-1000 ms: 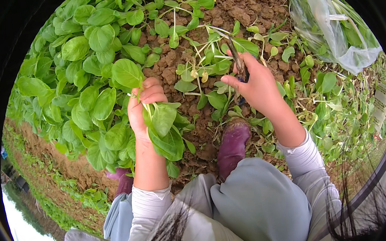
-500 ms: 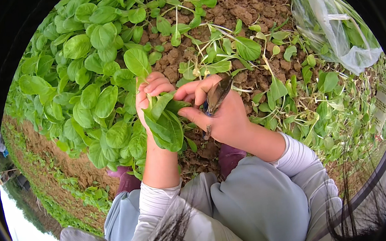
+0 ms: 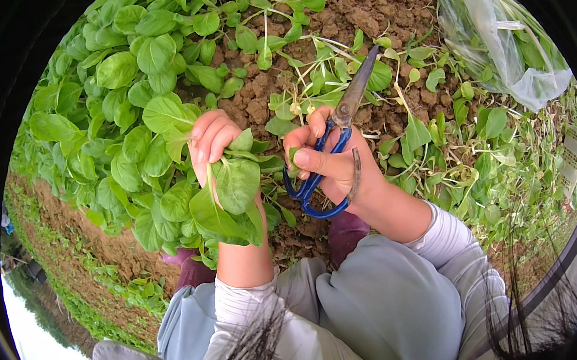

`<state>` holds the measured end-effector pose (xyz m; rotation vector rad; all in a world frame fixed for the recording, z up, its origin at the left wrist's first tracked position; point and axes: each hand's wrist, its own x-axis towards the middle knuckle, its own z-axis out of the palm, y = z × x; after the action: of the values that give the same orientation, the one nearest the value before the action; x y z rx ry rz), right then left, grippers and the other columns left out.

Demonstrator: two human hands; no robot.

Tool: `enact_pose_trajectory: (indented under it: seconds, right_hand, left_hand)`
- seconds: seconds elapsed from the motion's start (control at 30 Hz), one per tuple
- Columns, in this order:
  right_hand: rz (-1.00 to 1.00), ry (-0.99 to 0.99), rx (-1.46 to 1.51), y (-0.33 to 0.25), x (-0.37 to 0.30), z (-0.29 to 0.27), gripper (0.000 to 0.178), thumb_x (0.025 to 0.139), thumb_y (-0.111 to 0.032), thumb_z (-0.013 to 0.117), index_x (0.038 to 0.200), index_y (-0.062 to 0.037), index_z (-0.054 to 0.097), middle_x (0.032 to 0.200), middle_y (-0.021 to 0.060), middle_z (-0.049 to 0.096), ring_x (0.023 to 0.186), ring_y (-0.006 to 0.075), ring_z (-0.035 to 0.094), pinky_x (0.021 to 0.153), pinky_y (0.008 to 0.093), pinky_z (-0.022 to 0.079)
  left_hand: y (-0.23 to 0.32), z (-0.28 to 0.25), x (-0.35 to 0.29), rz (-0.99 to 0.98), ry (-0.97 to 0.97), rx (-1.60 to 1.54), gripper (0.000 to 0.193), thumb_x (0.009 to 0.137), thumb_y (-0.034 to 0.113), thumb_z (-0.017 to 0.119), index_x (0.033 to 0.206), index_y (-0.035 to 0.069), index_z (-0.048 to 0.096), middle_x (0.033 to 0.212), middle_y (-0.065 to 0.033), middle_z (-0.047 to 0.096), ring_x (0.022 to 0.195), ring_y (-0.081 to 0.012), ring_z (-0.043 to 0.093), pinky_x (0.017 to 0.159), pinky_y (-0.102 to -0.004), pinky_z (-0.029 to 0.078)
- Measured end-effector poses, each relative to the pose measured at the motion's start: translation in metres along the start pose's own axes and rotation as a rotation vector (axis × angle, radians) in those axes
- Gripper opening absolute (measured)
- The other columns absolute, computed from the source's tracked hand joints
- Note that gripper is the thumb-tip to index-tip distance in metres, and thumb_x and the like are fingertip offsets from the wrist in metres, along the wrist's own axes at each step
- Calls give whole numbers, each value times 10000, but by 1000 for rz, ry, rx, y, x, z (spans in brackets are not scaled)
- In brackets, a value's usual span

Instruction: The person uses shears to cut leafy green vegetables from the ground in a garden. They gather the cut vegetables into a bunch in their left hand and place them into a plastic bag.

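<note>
While the left hand [image 3: 215, 138] holds a bunch of leafy greens [image 3: 234, 189], its fingers are curled tight around the pale stems. The leaves are bright green, smooth and rounded like spoons, and they hang down in front of the wrist. The right hand [image 3: 342, 164] has its fingers wrapped around scissors [image 3: 343, 117] with a blue handle and dark, worn blades that lie together and point up and right. Its thumb and finger also pinch a small bit of leaf [image 3: 293, 159]. Far to the right, a pale strip [image 3: 573, 158] has tiny marks, too blurry to read. A narrow gap lies between the hands. Bushy green plants [image 3: 125, 140] crowd up to the left hand, and bare, lumpy soil [image 3: 362, 6] lies beyond both hands, with a clear plastic bag [image 3: 536, 87] of greens at its right edge
</note>
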<state>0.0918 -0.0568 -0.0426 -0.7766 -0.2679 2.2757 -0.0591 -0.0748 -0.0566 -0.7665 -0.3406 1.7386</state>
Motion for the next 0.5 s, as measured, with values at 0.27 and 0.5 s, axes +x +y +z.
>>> enact_pose_trajectory:
  seconds: [0.27, 0.5]
  right_hand:
    - [-149, 85, -957, -11, -4, -8, 304, 711, -86, 707, 806, -58, 420, 809, 52, 583, 702, 81, 519, 637, 235, 433]
    - [-72, 119, -644, 7, -4, 3, 321, 677, 43, 685, 738, -63, 388, 806, 64, 557, 749, 102, 516, 685, 241, 435]
  left_hand:
    - [6, 16, 1, -32, -246, 152, 74, 795, 27, 455, 724, 26, 435, 588, -41, 436, 515, -118, 412, 525, -218, 381]
    - [1, -13, -4, 71, 13, 257, 247, 860, 181, 493, 655, 69, 413, 714, -34, 459, 563, -94, 404, 550, -201, 379]
